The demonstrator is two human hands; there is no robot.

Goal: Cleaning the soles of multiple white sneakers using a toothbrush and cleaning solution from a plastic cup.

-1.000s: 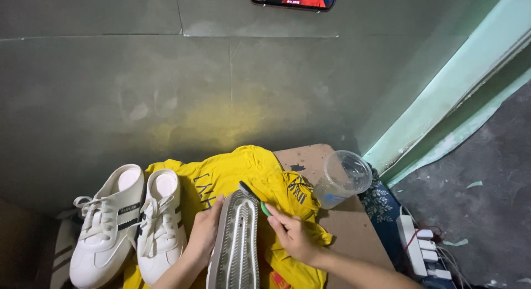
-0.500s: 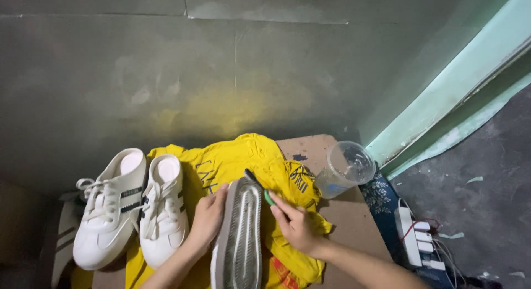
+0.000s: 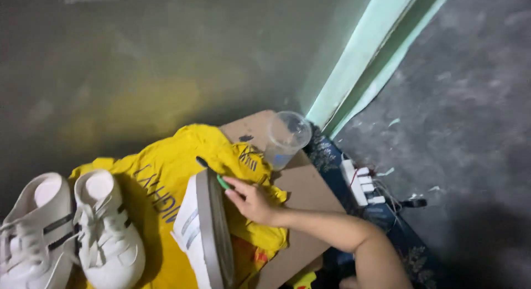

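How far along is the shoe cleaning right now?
In hand: the right hand holds a green-handled brush against the sole of the sneaker standing on edge on the yellow cloth. The left hand is out of view. Whether that sole is clean yet, I cannot tell. Left: two white shoes sit untouched beside it. A clear plastic cup stands on the cardboard.

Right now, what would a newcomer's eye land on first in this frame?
The bright yellow cloth spread low in the middle, with a white shoe propped on its side upon it, sole toward the right hand, which holds a green-handled brush at the sole's edge. Two more white shoes sit lower left; a clear plastic cup stands on cardboard near the middle.
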